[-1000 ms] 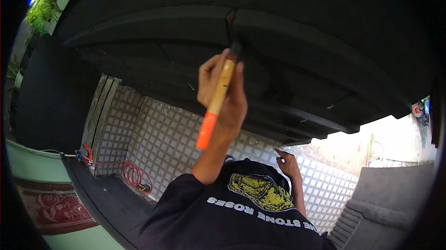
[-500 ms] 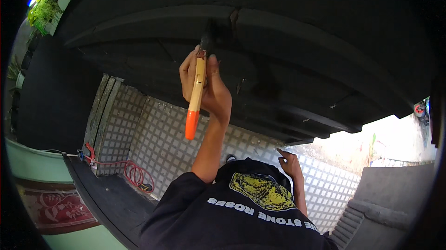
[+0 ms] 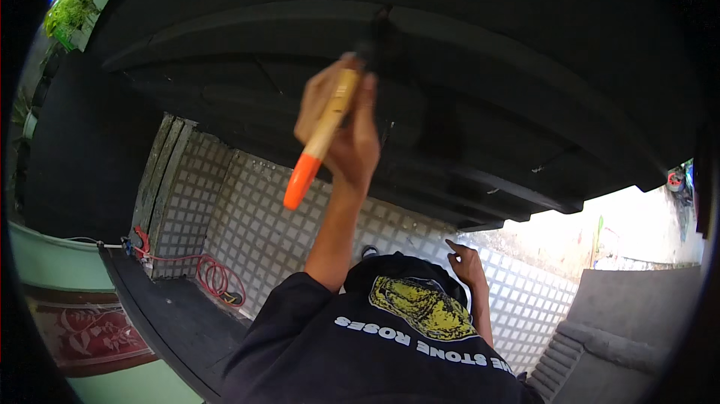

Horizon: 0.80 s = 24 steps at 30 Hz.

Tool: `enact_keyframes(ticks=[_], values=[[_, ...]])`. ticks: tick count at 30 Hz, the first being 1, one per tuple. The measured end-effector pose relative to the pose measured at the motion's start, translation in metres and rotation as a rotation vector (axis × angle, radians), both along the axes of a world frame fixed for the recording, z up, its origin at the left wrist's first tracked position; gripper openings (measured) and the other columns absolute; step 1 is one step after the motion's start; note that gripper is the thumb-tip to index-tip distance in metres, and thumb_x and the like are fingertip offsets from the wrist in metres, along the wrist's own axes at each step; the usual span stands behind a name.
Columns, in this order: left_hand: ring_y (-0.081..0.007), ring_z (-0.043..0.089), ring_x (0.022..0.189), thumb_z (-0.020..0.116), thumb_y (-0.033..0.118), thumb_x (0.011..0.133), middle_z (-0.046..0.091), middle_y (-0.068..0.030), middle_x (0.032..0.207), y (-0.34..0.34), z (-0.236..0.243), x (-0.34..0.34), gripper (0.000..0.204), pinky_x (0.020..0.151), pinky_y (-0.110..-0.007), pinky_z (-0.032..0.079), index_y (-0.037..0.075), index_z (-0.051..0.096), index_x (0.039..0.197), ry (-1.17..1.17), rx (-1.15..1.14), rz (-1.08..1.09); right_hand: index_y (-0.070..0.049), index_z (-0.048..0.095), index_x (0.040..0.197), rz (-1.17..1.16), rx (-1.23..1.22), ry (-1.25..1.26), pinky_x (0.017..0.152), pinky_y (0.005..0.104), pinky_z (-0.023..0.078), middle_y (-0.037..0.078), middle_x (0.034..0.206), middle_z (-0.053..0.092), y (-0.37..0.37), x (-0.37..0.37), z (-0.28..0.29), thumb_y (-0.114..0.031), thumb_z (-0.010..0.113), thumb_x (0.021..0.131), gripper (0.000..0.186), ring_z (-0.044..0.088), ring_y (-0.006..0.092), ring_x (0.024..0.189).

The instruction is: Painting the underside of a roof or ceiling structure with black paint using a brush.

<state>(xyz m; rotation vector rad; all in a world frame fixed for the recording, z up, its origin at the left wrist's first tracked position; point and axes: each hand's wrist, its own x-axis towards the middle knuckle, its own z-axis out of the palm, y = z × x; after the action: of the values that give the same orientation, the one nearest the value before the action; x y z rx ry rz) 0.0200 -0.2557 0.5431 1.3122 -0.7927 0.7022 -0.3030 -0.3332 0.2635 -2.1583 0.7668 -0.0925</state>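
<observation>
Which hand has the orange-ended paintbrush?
The left hand, the one higher in the picture, gripping the wooden-handled paintbrush in front of the black ridged surface. The right hand, lower, shows no brush.

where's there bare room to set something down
Bare tiles show between the red hose and left forearm, and between right hand and grey slab. Crowded: where the left hand holds the brush, and around the red hose.
</observation>
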Motion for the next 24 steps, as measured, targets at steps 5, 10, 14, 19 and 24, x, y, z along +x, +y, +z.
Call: enact_keyframes(ticks=[5, 10, 14, 19, 24], values=[[-0.0305, 0.073, 0.085, 0.077, 0.002, 0.081, 0.073, -0.0147, 0.094, -0.024, -0.01, -0.035, 0.013, 0.07, -0.034, 0.06, 0.0, 0.073, 0.093, -0.322, 0.054, 0.037, -0.006, 0.068, 0.127, 0.01, 0.015, 0.021, 0.08, 0.0434, 0.056, 0.03, 0.102, 0.069, -0.001, -0.006, -0.006, -0.009, 0.062, 0.082, 0.045, 0.071, 0.0408, 0.088], [-0.0293, 0.073, 0.087, 0.082, 0.008, 0.077, 0.074, -0.014, 0.097, -0.043, -0.066, -0.099, 0.019, 0.074, -0.035, 0.06, 0.002, 0.074, 0.094, -0.223, 0.188, -0.529, -0.005, 0.068, 0.126, 0.057, 0.075, 0.099, 0.089, 0.0433, 0.055, 0.029, 0.111, 0.068, -0.01, 0.003, 0.004, -0.007, 0.061, 0.083, 0.043, 0.069, 0.0418, 0.096], [-0.0314, 0.073, 0.09, 0.076, 0.005, 0.085, 0.074, -0.0162, 0.1, 0.0, -0.133, -0.073, 0.01, 0.08, -0.039, 0.059, -0.001, 0.074, 0.093, 0.044, 0.211, -0.35, -0.006, 0.067, 0.127, 0.034, 0.07, 0.097, 0.088, 0.0429, 0.055, 0.027, 0.115, 0.068, -0.01, -0.005, 0.0, -0.007, 0.061, 0.083, 0.045, 0.071, 0.0395, 0.096], [-0.0231, 0.068, 0.097, 0.068, 0.007, 0.094, 0.071, -0.0165, 0.11, 0.045, -0.19, -0.05, 0.021, 0.085, -0.035, 0.054, -0.007, 0.069, 0.111, 0.391, 0.249, 0.067, -0.007, 0.067, 0.128, -0.019, 0.076, 0.141, 0.087, 0.0432, 0.056, 0.028, 0.112, 0.069, -0.01, -0.024, -0.004, -0.009, 0.062, 0.083, 0.045, 0.071, 0.0399, 0.095], [-0.0235, 0.068, 0.1, 0.069, 0.005, 0.093, 0.071, -0.0169, 0.113, -0.001, -0.218, -0.079, 0.022, 0.087, -0.036, 0.054, -0.007, 0.069, 0.111, 0.558, 0.182, -0.076, -0.007, 0.068, 0.127, -0.02, 0.061, 0.122, 0.086, 0.0445, 0.055, 0.029, 0.108, 0.069, -0.012, -0.029, -0.007, -0.009, 0.06, 0.083, 0.045, 0.071, 0.0407, 0.093]])
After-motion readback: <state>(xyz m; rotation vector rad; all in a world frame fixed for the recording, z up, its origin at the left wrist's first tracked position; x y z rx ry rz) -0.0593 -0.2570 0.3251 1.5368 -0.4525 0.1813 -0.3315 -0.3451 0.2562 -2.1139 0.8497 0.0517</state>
